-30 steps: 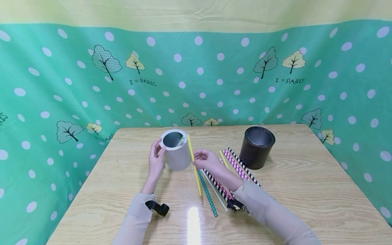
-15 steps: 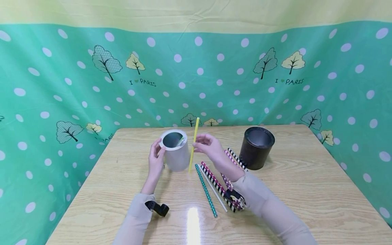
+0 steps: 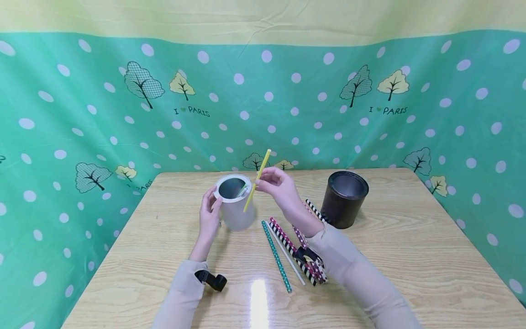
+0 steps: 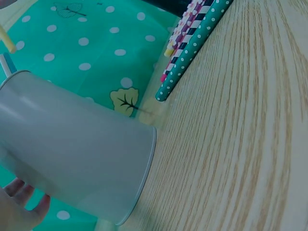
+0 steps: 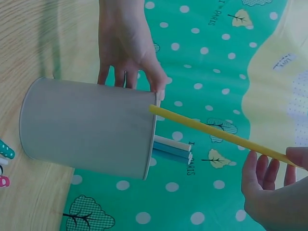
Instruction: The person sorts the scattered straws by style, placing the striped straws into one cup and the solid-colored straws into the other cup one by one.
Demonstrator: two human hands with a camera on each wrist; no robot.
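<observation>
A light grey can (image 3: 236, 217) stands upright on the table. My left hand (image 3: 209, 212) holds it at the left, with the thumb at the rim and the fingers against the wall. Between thumb and fingertips, my right hand (image 3: 283, 189) pinches a plain yellow straw (image 3: 263, 165) near its upper part. The straw leans, and its lower end overlaps the can's rim in the right wrist view; whether they touch I cannot tell. A white straw (image 5: 173, 142) and a teal one (image 5: 171, 153) poke out of the can's mouth.
A dark brown can (image 3: 344, 201) stands at the right. Patterned straws lie between the cans, including a teal dotted straw (image 3: 276, 256) and a white straw (image 3: 285, 253); my right forearm hides some. Behind the table (image 3: 164, 237) hangs a green dotted cloth (image 3: 287, 128).
My right hand has lifted the yellow straw off the tabletop and moved it up towards the grey can's mouth, tilting its top to the right. My left hand has stayed on the can.
</observation>
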